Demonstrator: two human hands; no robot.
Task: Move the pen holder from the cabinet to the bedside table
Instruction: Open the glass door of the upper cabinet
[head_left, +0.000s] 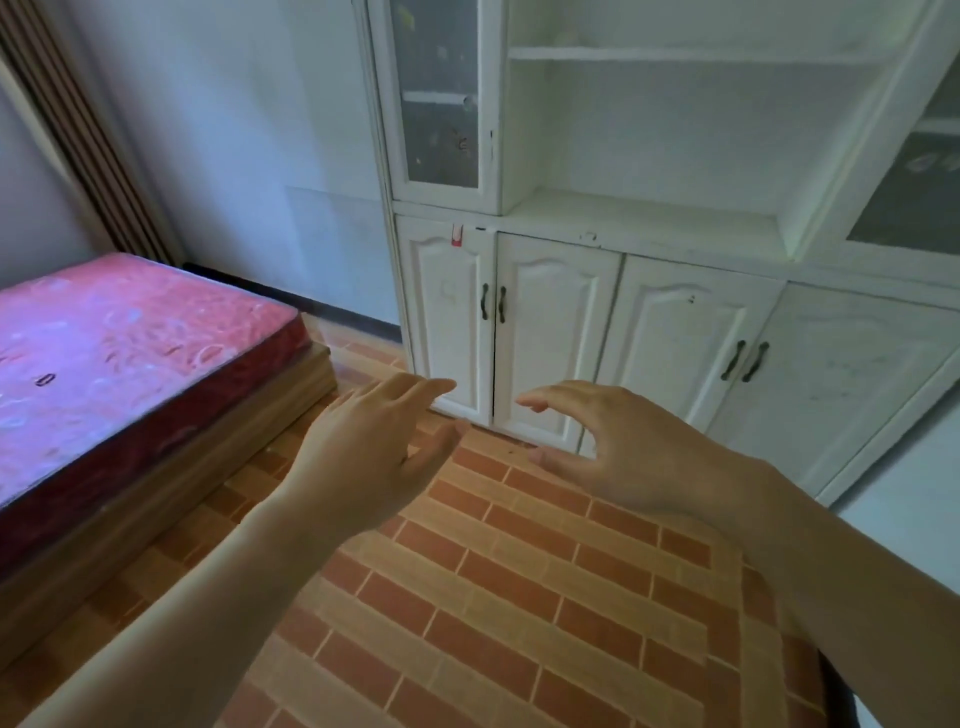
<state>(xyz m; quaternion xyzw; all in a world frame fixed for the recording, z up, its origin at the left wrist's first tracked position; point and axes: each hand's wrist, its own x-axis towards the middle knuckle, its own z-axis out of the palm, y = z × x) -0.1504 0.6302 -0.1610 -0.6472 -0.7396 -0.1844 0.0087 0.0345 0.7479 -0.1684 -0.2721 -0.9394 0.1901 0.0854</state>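
Note:
A white cabinet (649, 218) fills the upper right, with open shelves in the middle, glass doors at the sides and closed lower doors with dark handles. No pen holder shows on its shelves, and no bedside table is in view. My left hand (371, 449) and my right hand (613, 441) are held out side by side over the floor in front of the lower doors. Both are empty with fingers spread, the palms turned towards each other.
A bed with a pink plastic-wrapped mattress (119, 358) on a wooden base stands at the left. Brick-patterned flooring (493, 597) stretches between bed and cabinet. A striped curtain (78, 130) hangs at the far left against a pale wall.

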